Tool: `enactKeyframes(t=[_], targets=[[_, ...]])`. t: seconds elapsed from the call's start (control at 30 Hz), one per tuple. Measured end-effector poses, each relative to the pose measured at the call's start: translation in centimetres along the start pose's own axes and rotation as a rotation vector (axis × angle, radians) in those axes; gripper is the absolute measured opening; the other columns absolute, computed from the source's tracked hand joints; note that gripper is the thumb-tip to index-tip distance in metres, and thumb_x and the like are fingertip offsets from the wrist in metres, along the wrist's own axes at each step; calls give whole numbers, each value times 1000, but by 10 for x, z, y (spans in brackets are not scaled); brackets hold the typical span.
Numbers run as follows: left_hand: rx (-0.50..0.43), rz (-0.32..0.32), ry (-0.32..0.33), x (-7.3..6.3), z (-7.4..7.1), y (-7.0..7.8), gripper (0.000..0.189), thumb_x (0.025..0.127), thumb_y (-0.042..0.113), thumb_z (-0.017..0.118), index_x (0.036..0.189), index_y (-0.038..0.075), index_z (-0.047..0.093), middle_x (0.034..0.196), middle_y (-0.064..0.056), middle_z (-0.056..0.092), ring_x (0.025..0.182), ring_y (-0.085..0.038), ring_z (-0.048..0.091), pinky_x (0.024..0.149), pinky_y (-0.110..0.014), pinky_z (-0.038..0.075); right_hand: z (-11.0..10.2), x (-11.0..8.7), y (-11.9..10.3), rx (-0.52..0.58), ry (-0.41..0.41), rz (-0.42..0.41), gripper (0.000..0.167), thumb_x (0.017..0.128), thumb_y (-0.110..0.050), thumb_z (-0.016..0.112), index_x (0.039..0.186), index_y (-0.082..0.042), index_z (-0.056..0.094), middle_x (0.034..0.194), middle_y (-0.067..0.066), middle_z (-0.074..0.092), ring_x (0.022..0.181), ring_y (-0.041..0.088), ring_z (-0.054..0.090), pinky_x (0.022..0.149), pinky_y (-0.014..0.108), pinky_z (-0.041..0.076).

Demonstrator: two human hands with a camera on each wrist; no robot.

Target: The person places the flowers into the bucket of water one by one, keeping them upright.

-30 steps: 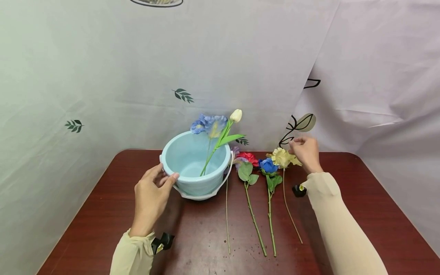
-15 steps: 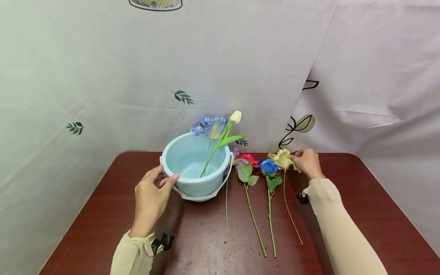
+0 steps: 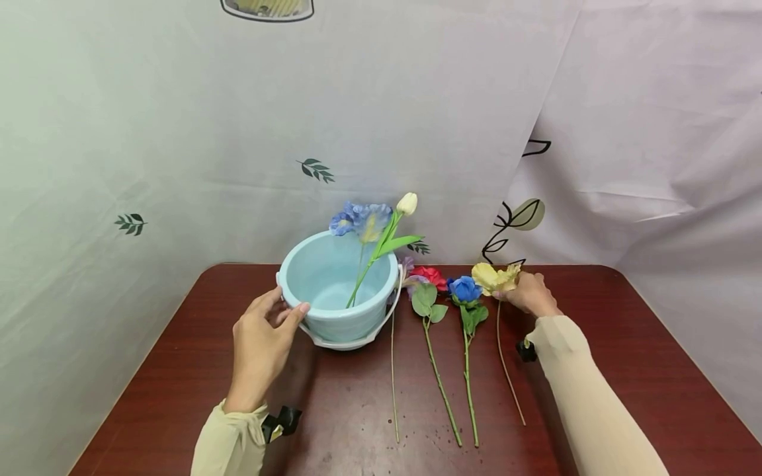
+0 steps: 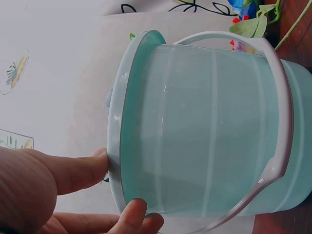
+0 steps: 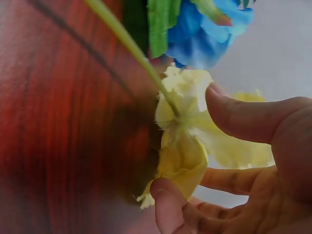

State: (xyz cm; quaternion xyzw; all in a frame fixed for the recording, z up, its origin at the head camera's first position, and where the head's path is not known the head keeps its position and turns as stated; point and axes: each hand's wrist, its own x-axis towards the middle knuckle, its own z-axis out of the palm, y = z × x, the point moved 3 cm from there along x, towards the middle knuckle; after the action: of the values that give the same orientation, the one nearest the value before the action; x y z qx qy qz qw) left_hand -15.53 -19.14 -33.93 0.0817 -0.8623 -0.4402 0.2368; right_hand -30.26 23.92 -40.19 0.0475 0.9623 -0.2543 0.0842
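Observation:
My left hand (image 3: 264, 337) grips the near left rim of a light blue bucket (image 3: 348, 325). In the left wrist view the thumb (image 4: 80, 170) lies against one side of the rim and curled fingers touch the other. A blue iris (image 3: 364, 220) and a white tulip (image 3: 407, 203) lean in the bucket. At the right, my right hand (image 3: 534, 294) holds a yellow flower (image 3: 494, 277) by its head. The right wrist view has the thumb (image 5: 243, 114) on its petals (image 5: 183, 156) and curled fingertips below; its stem (image 3: 508, 370) runs toward me.
A blue rose (image 3: 464, 289), a red rose (image 3: 430, 274) and a purple flower (image 3: 411, 283) lie between bucket and right hand, stems toward me. The bucket's white handle (image 3: 389, 311) hangs down. Behind the dark red table (image 3: 357, 410) hangs a pale cloth (image 3: 417, 99).
My right hand has come down from above the yellow flower and taken hold of it; the flower head has tilted and shifted slightly right. The left hand stays on the bucket.

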Motion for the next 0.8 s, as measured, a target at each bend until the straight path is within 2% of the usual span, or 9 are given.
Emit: enactKeyframes(t=[0.13,0.23,0.4,0.53,0.6,0.67,0.8], targets=[[-14,7,2,0,0,1,53,83,12,76,130,-5,56,114,-19,63,94,-27,69,68,3,43,5,0,4,21,-19,-8,73,85,-32,71,130,15,40,121,40,29,91,48,50,76,60,46],[-22,11,2,-1,-1,2,53,83,12,76,130,-6,56,115,-20,63,94,-29,69,68,3,42,8,0,6,39,-17,3,71,84,-28,73,130,15,39,122,40,26,82,44,51,69,53,47],[-22,8,-2,-1,-1,3,54,84,13,76,130,-6,56,115,-20,62,94,-29,69,69,4,42,13,4,7,77,-8,15,61,83,-15,71,124,18,39,120,41,24,69,36,52,56,37,49],[-23,8,-1,-1,-1,2,54,84,12,76,130,-6,56,116,-20,62,94,-29,69,68,3,42,16,6,5,68,2,3,51,80,-3,61,119,22,40,118,43,26,64,32,51,50,30,46],[-21,9,0,-1,-1,2,53,84,12,76,130,-6,56,116,-20,62,94,-29,69,68,3,42,16,7,4,51,4,0,49,78,0,55,118,24,38,117,44,27,66,34,51,49,30,45],[-21,11,1,-1,-1,2,53,83,12,76,130,-6,56,116,-20,62,94,-29,69,68,3,43,15,7,4,34,11,-9,49,76,1,52,117,25,38,115,44,30,75,38,48,51,32,45],[-16,14,2,-1,-1,2,53,84,13,76,130,-5,57,116,-20,63,94,-29,69,68,3,42,10,7,4,-3,43,-41,40,75,1,52,107,23,45,108,42,41,95,46,39,65,40,47]])
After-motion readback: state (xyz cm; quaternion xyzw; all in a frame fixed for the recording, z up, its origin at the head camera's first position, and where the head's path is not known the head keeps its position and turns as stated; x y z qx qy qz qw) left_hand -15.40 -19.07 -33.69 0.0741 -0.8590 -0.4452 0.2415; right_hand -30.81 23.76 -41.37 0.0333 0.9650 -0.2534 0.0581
